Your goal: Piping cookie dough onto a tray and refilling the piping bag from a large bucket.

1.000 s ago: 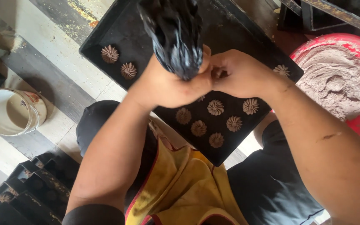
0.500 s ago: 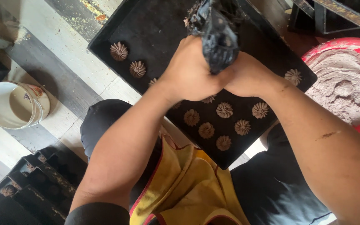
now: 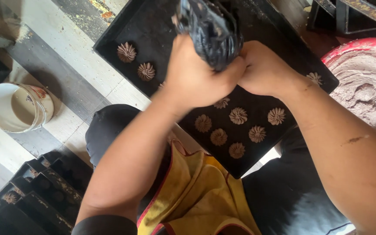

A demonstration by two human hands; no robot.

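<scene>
From the head camera, the left hand (image 3: 194, 76) is closed tightly around a black piping bag (image 3: 209, 28), and the right hand (image 3: 264, 69) presses against it from the other side, fingers curled, seemingly gripping the same bag. Under both hands lies a black baking tray (image 3: 153, 26). Brown piped rosettes (image 3: 239, 115) sit just below the hands. Right of the right hand stands a red bowl of dough (image 3: 362, 87); far left of the left hand, a white cup (image 3: 16, 106).
</scene>
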